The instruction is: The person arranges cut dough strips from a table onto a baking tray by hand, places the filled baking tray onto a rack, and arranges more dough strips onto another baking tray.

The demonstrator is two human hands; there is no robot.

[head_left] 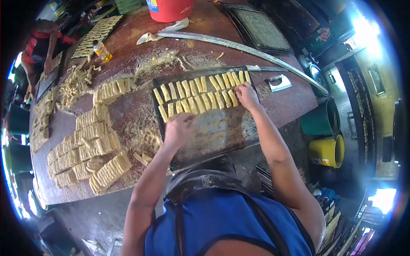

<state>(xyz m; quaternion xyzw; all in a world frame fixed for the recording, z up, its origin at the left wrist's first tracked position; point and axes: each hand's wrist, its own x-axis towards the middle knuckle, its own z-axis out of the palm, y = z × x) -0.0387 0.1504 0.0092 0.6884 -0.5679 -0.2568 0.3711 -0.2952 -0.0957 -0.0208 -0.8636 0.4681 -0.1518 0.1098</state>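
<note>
Clock reference: 12 o'clock points directly away from the wearer. The baking tray (213, 134) lies on the tabletop (128, 38), in front of the wearer, and carries two rows of dough strips. Each row runs roughly from 9 to 3 o'clock; the individual strips have their long axes near 11–5 o'clock.

The right hand (248, 96) is at the 3 o'clock end of the near row (206, 101), fingers bent and almost together beside the last strip; grip on it cannot be confirmed. The far row (186, 88) ends at 12 o'clock from this hand.

The left hand (179, 128) is half-curled over the tray, just to the 6 o'clock side of the near row; blur hides any held strip. Stacked dough strips (102, 147) lie at 9 o'clock from it, making it the nearer hand. A scraper (279, 82) rests at 2 o'clock from the right hand.
</note>
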